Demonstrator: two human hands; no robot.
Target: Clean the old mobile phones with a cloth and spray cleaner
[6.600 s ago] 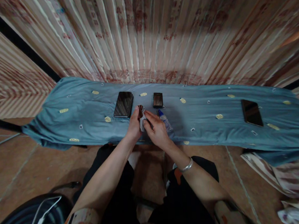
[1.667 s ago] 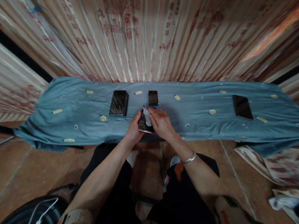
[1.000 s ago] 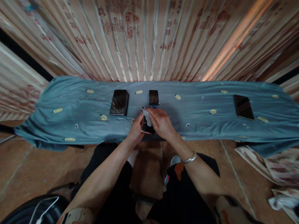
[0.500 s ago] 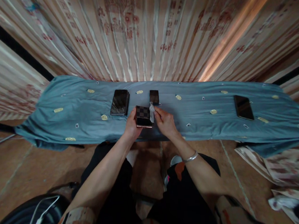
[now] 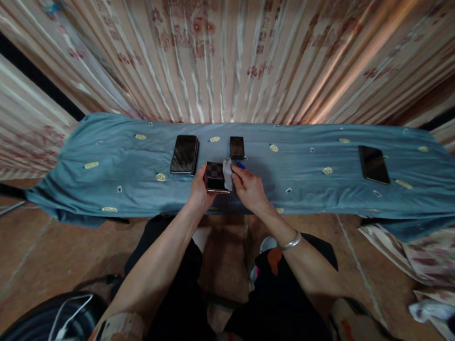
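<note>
Checkered phone (image 5: 214, 171), with glossy lower strip, gripped along its side by fingers of left hand (image 5: 200, 190), above table (image 5: 304, 179). Crumpled grey cloth (image 5: 228, 174) pinched in fingers of right hand (image 5: 250, 191), pressed against phone's edge. Blue cap (image 5: 241, 165) partly hidden behind right hand. Table draped in wrinkled blue-green fabric, printed with yellow ovals. Small rectangular device (image 5: 236, 147), glossy black slab (image 5: 184, 154) and dark tablet-shaped device (image 5: 374, 164) laid flat, well apart.

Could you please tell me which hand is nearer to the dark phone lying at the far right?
Right. The right hand, pinching the grey wipe, is left of the dark phone; the left hand, holding the checkered device, is farther left.
</note>
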